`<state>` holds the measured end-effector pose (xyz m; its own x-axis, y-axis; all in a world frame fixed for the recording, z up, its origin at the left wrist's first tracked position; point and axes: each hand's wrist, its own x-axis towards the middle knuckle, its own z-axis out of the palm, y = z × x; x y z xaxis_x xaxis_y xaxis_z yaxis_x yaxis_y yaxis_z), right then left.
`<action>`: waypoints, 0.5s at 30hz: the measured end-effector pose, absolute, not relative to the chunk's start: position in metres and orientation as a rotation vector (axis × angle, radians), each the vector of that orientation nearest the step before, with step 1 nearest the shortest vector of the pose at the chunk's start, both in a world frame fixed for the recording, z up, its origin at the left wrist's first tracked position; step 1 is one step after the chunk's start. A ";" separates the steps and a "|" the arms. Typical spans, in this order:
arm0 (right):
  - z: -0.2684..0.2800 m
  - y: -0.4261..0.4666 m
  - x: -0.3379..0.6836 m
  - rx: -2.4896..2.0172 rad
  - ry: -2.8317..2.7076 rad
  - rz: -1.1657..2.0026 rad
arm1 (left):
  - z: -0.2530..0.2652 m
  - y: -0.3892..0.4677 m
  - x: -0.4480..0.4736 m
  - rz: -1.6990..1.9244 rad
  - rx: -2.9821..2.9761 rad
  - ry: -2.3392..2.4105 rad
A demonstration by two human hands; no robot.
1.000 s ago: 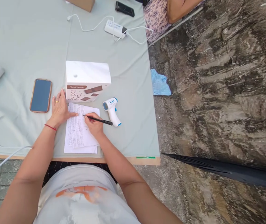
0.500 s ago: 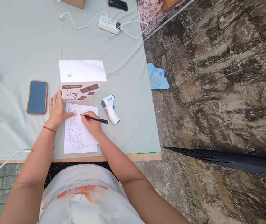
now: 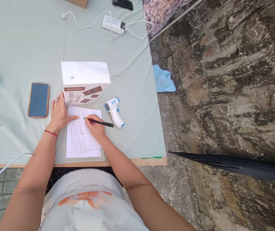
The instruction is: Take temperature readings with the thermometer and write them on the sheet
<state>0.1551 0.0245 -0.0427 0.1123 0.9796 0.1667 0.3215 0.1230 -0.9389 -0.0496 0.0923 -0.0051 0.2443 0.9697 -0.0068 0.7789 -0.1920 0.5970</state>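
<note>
A black pen point(image 3: 102, 122) is pinched in the fingers of my right hand point(image 3: 96, 127), its tip at the written sheet. The paper point(image 3: 79, 138), covered in rows of small handwriting, lies over another white sheet on the table. My left hand point(image 3: 59, 113) rests flat, fingers stretched out, with the thumb across the paper's left edge and the fingertips beside a white box point(image 3: 85, 75) printed with brown pictures. To the right of the paper lies a white and blue infrared thermometer point(image 3: 114, 112).
A phone point(image 3: 38, 100) in a brown case lies left of my left hand. Farther back are a white power bank point(image 3: 113, 24) with a cable, a black device point(image 3: 123, 4) and a cardboard box point(image 3: 79, 2). A blue cloth point(image 3: 164, 79) is beyond the table's right edge, near the stone wall point(image 3: 236, 80).
The pen's back end has swung slightly right and down in my right hand. My left hand and the things on the table stay in place.
</note>
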 end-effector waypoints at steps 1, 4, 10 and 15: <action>-0.043 0.025 0.155 -1.382 -1.384 0.829 | -0.005 0.092 -0.049 0.520 2.033 1.590; -0.043 0.025 0.155 -1.382 -1.383 0.813 | -0.004 0.092 -0.049 0.520 2.024 1.589; -0.043 0.025 0.156 -1.400 -1.421 0.801 | -0.002 0.091 -0.048 0.508 2.015 1.598; -0.043 0.025 0.155 -1.399 -1.420 0.788 | -0.005 0.092 -0.049 0.525 2.025 1.582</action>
